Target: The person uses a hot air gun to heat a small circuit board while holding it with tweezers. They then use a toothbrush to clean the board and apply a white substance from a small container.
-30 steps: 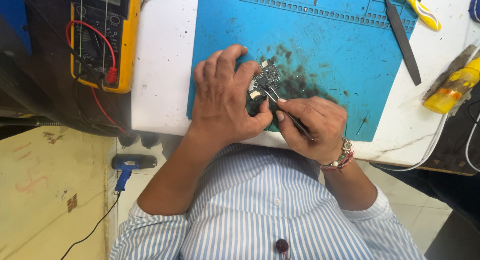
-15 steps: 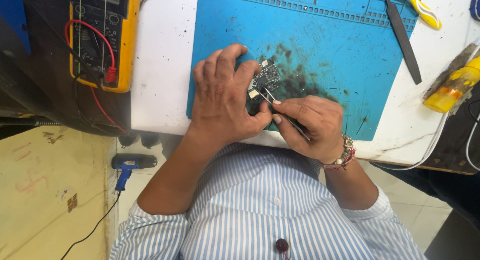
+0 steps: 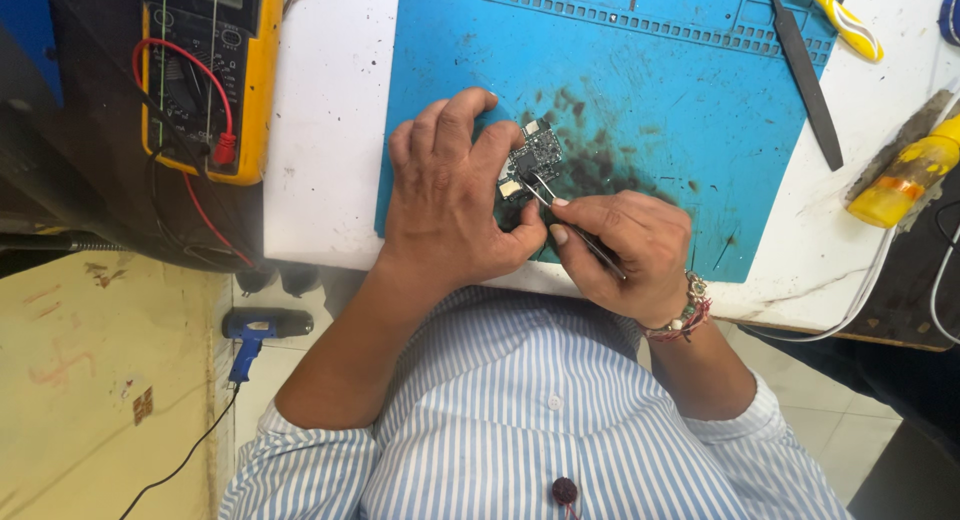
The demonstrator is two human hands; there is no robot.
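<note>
The right hand (image 3: pixel 625 250) has edged slightly toward the left hand (image 3: pixel 450 195), and its tweezers (image 3: pixel 560 208) now reach further onto the small circuit board (image 3: pixel 535 155) beside the left fingertips.

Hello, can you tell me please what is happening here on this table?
A person in a striped shirt works on a small circuit board lying on a blue mat. The left hand holds the board steady, and the right hand grips tweezers whose tips touch the board. The mat around it is stained dark. A yellow multimeter sits to the left, and a yellow bottle to the right.
</note>
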